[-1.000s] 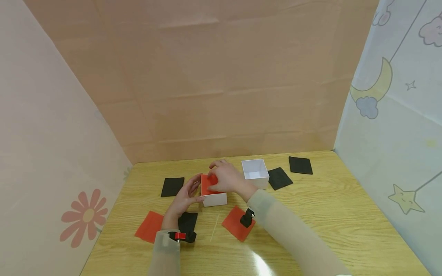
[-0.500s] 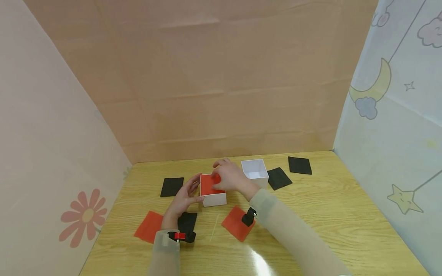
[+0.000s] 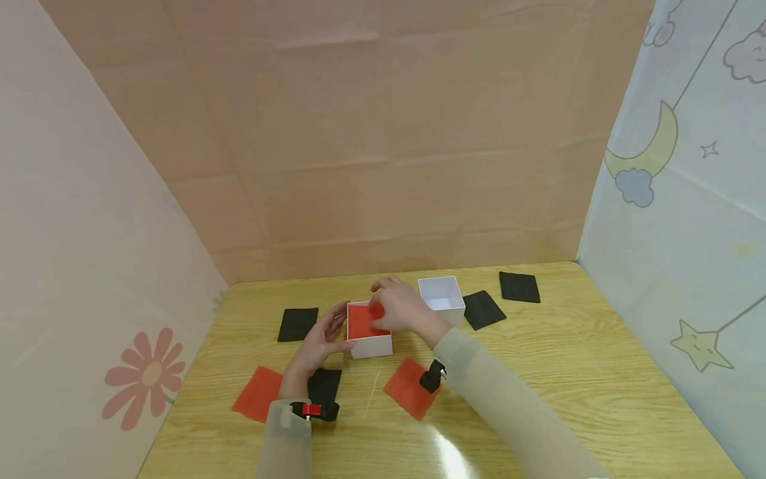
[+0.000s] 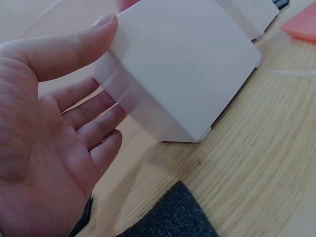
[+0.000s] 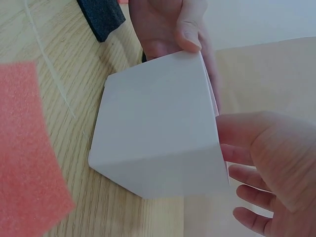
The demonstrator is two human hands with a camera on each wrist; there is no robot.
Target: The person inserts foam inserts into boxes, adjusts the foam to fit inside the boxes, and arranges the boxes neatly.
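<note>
A white open-topped box (image 3: 372,346) stands on the wooden table, with a red foam sheet (image 3: 361,324) lying just below its rim. My left hand (image 3: 317,347) rests against the box's left side, thumb at the near corner. In the left wrist view its fingers lie loosely along the box wall (image 4: 182,64). Reaching over from the right, my right hand (image 3: 402,307) has its thumb and fingertips down on the red sheet. In the right wrist view, the box wall (image 5: 153,113) hides the sheet, and some right fingers (image 5: 249,192) extend past the rim.
A second white box (image 3: 450,315) stands to the right, behind the first. Black foam squares lie at the left (image 3: 298,324), under the left wrist (image 3: 325,384), beside the second box (image 3: 484,309) and at the far right (image 3: 520,287). Red squares (image 3: 257,394) (image 3: 411,388) lie nearer me.
My right hand has shifted slightly to the right over the red sheet, so more of the sheet shows. My left hand and the boxes stay in place.
</note>
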